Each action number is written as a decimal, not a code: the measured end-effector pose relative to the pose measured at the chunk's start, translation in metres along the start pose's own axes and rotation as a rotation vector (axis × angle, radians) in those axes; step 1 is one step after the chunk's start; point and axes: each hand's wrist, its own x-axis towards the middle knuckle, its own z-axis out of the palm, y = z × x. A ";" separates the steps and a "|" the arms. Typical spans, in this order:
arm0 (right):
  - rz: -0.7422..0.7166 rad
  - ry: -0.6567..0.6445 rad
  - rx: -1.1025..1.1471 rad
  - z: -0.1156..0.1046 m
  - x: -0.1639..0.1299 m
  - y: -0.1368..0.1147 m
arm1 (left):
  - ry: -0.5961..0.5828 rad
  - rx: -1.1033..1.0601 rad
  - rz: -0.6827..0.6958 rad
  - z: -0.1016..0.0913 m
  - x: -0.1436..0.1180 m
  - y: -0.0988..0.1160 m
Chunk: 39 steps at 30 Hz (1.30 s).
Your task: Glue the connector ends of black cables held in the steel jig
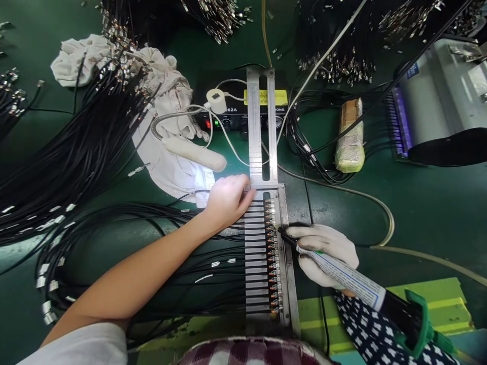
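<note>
pressing flat, your bare left hand (228, 200) rests fingers-extended, holding nothing, atop the metal jig (262, 253); your gloved right hand (327, 251) has its grip closed around a syringe dispenser (342, 274), tip touching the connectors (271, 253).

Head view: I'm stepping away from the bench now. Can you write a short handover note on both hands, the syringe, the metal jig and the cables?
Left hand: bare, resting flat on the top end of the metal jig, holding nothing.
Right hand: gloved, gripping the syringe like a pen, tip at the connector row about a third of the way down.
Black cables lie clamped side by side in the jig, ends lined along its right edge.
Done or left: I cannot tell from this view which connectors are already treated.
The control box behind the jig shows lit lamps.
</note>
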 end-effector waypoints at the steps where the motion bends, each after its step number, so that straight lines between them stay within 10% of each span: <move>1: 0.003 -0.004 -0.004 0.000 0.000 0.000 | -0.001 -0.002 0.002 0.000 0.000 0.000; 39: -0.023 -0.015 -0.057 -0.001 -0.013 -0.006 | 0.001 0.000 0.019 -0.001 0.000 -0.002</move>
